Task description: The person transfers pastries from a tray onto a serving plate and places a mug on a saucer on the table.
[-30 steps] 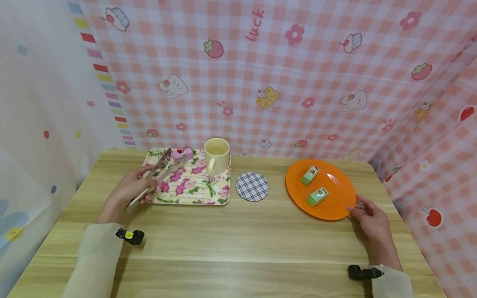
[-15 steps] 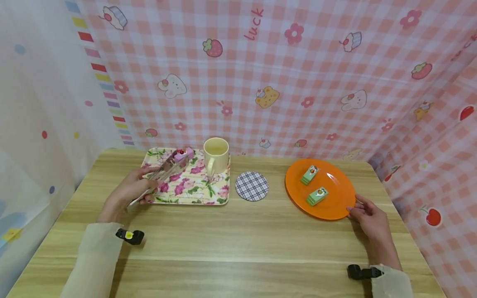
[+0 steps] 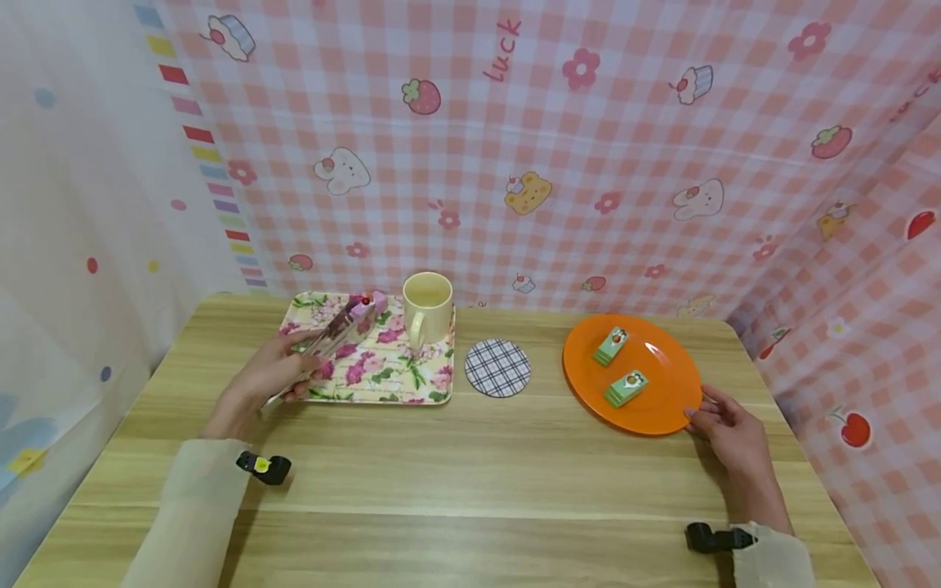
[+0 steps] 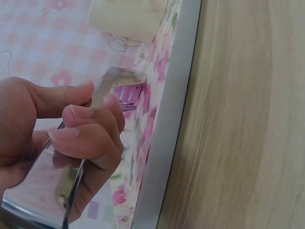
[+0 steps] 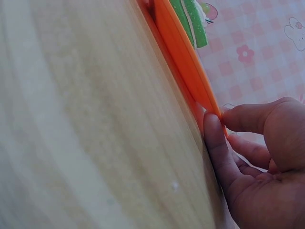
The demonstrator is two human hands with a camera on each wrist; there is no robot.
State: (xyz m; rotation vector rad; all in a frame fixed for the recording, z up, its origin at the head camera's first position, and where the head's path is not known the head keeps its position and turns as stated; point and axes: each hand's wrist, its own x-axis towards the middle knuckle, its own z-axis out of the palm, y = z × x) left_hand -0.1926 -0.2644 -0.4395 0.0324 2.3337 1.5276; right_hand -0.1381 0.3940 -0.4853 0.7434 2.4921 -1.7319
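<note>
My left hand (image 3: 275,373) holds metal tongs (image 4: 72,191) over the floral tray (image 3: 397,390). The tongs' ends lie around a small pink toy cake slice (image 3: 372,303) with a red berry on top, near the tray's back edge. In the left wrist view the pink cake (image 4: 127,95) shows partly behind the tong tip. On the right side, my right hand (image 3: 731,429) pinches the rim of an orange plate (image 3: 665,412) between thumb and fingers. Two green toy cake slices, one farther back (image 3: 611,346) and one nearer (image 3: 626,388), lie on that plate.
A cream mug (image 3: 428,309) stands on the tray's back right, right of the pink cake. Between tray and plate lies a round plaid coaster (image 3: 497,368). A pink checked cloth (image 3: 470,163) hangs directly behind the wooden table (image 3: 470,490).
The left hand has moved slightly forward and right, and the tongs' ends have come together around the pink cake, which looks tilted now. My right hand has stayed at the plate rim.
</note>
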